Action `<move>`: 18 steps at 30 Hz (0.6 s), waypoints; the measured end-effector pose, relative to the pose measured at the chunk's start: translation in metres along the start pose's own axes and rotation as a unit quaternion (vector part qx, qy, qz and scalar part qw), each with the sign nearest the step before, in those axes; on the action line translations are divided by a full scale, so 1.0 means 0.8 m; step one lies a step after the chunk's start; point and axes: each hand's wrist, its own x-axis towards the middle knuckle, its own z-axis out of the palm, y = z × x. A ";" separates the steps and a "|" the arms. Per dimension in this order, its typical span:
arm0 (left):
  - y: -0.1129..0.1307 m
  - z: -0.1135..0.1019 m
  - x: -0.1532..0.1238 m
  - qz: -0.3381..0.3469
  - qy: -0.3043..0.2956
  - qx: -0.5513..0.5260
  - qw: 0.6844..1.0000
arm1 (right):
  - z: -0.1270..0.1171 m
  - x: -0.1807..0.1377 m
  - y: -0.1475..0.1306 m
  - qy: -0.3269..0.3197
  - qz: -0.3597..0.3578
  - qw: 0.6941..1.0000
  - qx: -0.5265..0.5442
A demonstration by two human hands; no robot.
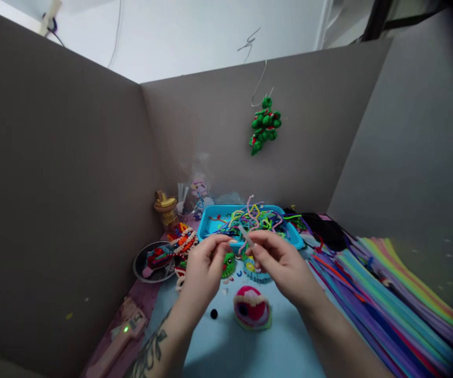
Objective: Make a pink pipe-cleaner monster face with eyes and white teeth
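My right hand (284, 268) pinches a short, translucent whitish stick (244, 235) that looks like a glue stick, its free end pointing up and left. A small gap to its left is my left hand (206, 268), with thumb and index finger pinched together; anything between them is too small to make out. Below both hands, on the light blue mat (226, 357), sits a round fuzzy craft piece (252, 308) in red, pink and purple. To its left lies a black pompom (214, 314). A green fuzzy piece (228, 265) and a blue one (258, 276) are partly hidden behind my hands.
A blue tray (207, 224) of tangled pipe cleaners stands behind my hands. At left are a metal bowl (139, 269) of fuzzy pieces and a pink glue gun (132, 326) with a green light. Pipe cleaner bundles (384, 294) lie right. Grey panels (210, 126) enclose the table.
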 end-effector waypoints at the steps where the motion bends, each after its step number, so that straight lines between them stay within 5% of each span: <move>1: -0.002 0.002 0.001 -0.016 -0.003 0.000 1.000 | -0.001 0.000 0.000 0.001 -0.007 1.000 -0.015; 10: -0.007 0.018 -0.003 -0.155 -0.051 -0.236 0.958 | -0.003 0.003 -0.003 0.015 -0.076 0.991 -0.111; 18: -0.017 0.021 -0.005 -0.192 -0.111 -0.254 0.941 | -0.006 0.003 -0.003 0.042 -0.078 0.992 -0.085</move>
